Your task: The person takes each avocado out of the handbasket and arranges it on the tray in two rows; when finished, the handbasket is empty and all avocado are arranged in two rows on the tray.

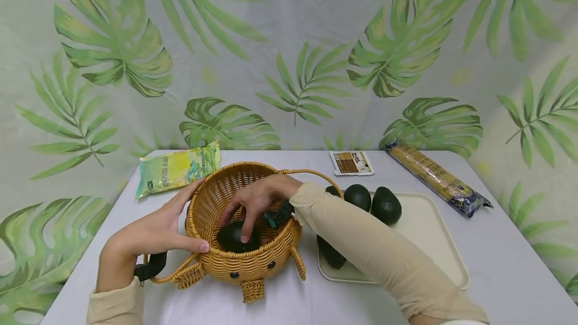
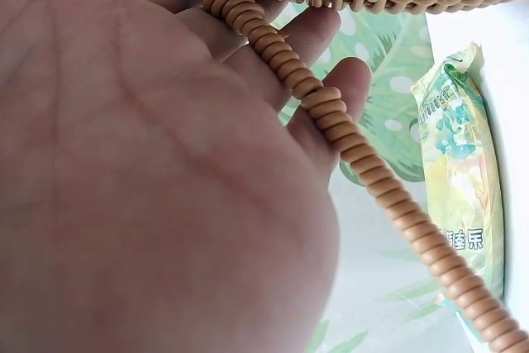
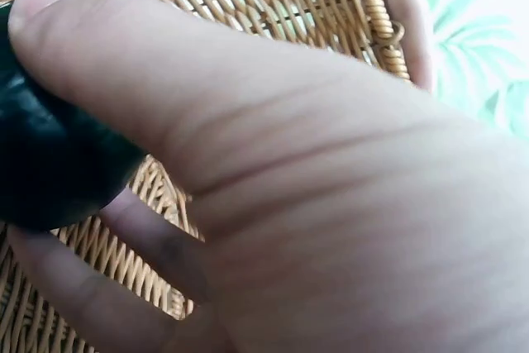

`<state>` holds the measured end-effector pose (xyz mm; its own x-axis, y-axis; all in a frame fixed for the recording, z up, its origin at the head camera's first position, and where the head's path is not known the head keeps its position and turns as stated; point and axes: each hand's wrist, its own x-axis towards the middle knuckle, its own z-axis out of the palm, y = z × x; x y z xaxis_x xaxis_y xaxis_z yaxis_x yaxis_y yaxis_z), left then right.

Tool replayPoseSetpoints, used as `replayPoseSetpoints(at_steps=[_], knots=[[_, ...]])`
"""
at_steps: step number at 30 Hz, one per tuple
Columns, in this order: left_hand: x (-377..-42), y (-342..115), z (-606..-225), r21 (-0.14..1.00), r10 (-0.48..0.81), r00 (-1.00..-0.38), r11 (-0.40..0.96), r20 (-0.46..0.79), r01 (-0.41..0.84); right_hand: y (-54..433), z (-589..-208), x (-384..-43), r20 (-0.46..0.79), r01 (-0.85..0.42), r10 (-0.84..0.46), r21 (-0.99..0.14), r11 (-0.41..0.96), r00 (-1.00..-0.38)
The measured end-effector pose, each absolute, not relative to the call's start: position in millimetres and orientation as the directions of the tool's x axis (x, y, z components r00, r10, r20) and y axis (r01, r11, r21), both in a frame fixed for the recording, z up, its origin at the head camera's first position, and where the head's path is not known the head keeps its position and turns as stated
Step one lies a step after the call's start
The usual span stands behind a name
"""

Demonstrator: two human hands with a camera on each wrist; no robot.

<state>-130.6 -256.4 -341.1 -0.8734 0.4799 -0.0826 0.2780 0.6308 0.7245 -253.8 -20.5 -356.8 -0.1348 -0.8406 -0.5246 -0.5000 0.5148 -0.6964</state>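
Observation:
In the head view my right hand (image 1: pixel 262 197) reaches down into a wicker basket (image 1: pixel 217 267) and grips a dark green avocado (image 1: pixel 231 237) between thumb and fingers. The right wrist view has the avocado (image 3: pixel 58 142) at its left edge, with the woven wall behind it. My left hand (image 1: pixel 153 229) rests against the basket's left side, thumb at the front rim and fingers stretched along the outside. In the left wrist view, a wrapped wicker handle (image 2: pixel 364 159) crosses in front of those fingers.
Right of the basket, a cream tray (image 1: pixel 433 234) holds several avocados (image 1: pixel 386 206), partly covered by my right sleeve (image 1: pixel 361 245). Farther back lie a yellow-green packet (image 1: pixel 178 169), a small white-edged packet (image 1: pixel 351 163) and a long pack of what looks like noodles (image 1: pixel 435 177).

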Motion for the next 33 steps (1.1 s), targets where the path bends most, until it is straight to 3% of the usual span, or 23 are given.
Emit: replayPoseSetpoints(at_steps=[12, 33], knots=[[-132, -257, -341, 0.727, 0.48, -0.873, 0.63, -0.087, 0.274, -15, -339, -251, -0.454, -0.308, -0.869, -0.813, 0.494, -0.197], [-132, -260, -342, 0.73, 0.481, -0.872, 0.628, -0.092, 0.27, 13, -310, -247, -0.248, -0.465, -0.936, -0.817, 0.341, -0.251]])
